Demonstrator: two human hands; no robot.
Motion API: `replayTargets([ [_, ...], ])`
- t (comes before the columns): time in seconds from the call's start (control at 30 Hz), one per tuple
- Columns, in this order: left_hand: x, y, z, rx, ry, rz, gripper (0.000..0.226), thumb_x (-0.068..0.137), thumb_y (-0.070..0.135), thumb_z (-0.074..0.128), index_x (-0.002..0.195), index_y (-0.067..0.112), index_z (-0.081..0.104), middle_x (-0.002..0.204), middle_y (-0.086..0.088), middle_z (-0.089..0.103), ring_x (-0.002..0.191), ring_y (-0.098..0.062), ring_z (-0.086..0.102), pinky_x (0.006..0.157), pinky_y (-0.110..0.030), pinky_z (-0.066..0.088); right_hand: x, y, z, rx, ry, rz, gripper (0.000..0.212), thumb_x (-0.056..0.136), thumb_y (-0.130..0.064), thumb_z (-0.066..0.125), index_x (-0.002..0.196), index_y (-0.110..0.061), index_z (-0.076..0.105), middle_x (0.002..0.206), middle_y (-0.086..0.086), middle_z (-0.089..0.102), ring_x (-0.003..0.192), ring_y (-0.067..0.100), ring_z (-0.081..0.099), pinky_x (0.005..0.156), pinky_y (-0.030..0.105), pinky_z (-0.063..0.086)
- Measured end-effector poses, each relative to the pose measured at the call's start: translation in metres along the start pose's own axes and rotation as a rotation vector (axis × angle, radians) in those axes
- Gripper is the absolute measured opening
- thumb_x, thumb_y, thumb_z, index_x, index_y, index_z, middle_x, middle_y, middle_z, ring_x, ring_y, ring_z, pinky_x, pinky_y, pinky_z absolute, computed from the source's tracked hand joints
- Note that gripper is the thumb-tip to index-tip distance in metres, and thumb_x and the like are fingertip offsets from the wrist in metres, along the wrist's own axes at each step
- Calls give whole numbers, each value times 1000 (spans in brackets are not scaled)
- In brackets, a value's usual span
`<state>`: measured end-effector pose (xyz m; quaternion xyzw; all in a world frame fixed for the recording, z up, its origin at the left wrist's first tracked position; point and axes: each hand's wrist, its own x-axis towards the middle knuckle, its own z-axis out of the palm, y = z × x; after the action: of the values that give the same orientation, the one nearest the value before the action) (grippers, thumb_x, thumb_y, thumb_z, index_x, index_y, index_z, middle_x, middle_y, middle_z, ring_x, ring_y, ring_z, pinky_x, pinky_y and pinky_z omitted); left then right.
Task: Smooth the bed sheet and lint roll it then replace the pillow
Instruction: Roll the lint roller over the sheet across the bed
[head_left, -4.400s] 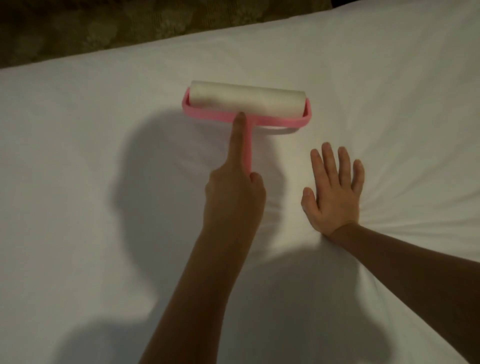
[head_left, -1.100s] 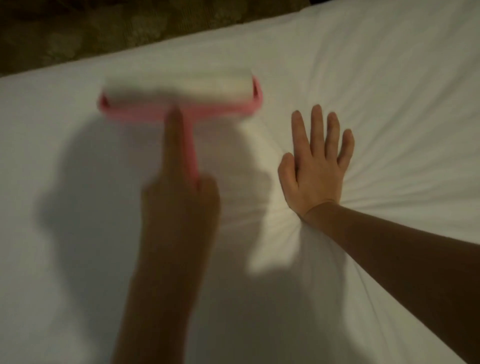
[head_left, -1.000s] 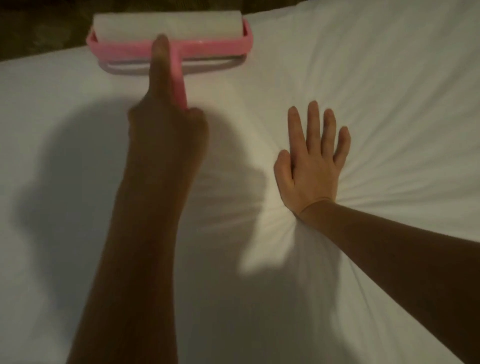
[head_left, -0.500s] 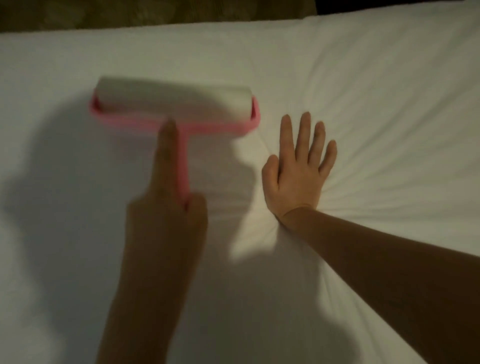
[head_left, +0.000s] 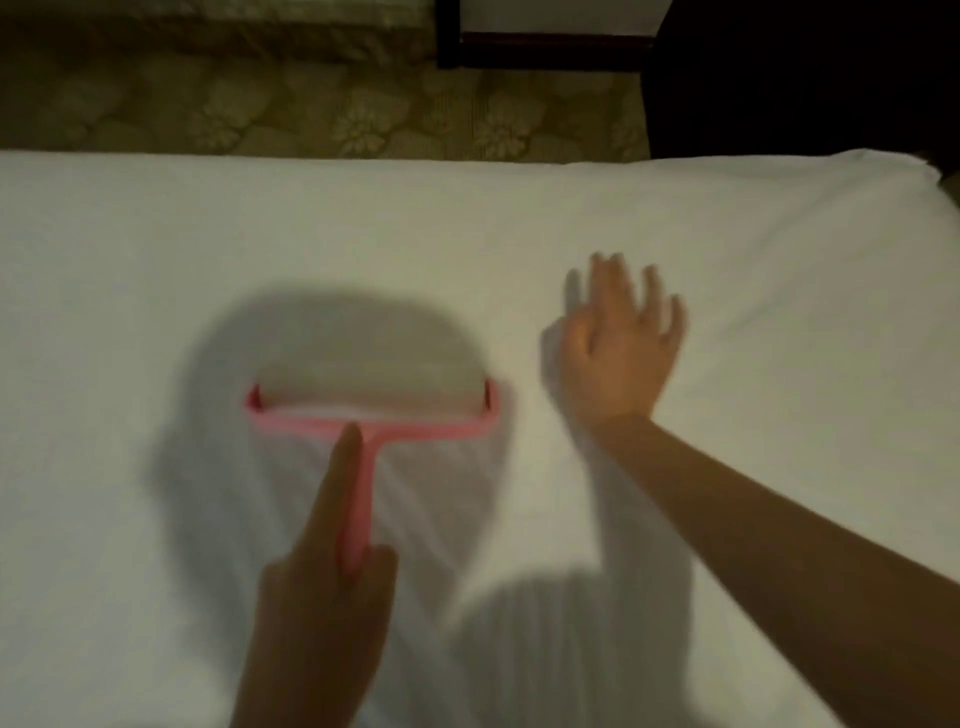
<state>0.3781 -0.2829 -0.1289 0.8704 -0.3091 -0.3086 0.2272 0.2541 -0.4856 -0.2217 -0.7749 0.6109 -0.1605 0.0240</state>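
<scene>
Head view: left hand (head_left: 322, 613) grips lint roller (head_left: 371, 413) handle, drum ahead; right hand (head_left: 615, 358) spread.

Entry: legible text, labels, brands, numbers, signs. I can read none.
- lint roller (head_left: 371, 415): I make out no brand or mark on the pink frame or handle; this part of the picture is blurred.
- bed sheet (head_left: 156, 234): plain white, and I find no tag or print on it.
- carpet (head_left: 311, 104): I see a flower pattern only, no lettering.
</scene>
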Motion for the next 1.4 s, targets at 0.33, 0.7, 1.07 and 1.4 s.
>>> replayTargets([
  [0.33,128,105,86,61,57,241,77,90,9,45,147,41,5,59,8,35,57,-23,50,60,-27,37,4,80,46,-51,-78,25,63,88,-27,28,149,-16,27,155,11,26,141,42,19,113,44,0],
  [0.7,14,39,84,21,-84,81,77,70,38,38,138,62,11,35,1,41,21,-4,26,25,-19,26,3,83,56,-59,8,-5,62,86,-28,30,146,-16,24,151,15,31,138,38,12,113,43,-5],
  [1.07,71,87,100,94,32,166,90,81,12,46,137,60,-4,52,14,30,41,-9,35,48,-28,32,4,82,54,-39,23,3,60,89,-28,29,148,-16,28,153,12,29,140,37,16,113,40,-7],
  [1.4,105,107,95,56,-20,244,80,89,6,43,147,43,2,61,8,41,49,-9,45,49,-29,41,4,81,49,-39,-31,21,62,92,-39,24,150,-18,24,157,9,21,143,38,13,112,35,-12],
])
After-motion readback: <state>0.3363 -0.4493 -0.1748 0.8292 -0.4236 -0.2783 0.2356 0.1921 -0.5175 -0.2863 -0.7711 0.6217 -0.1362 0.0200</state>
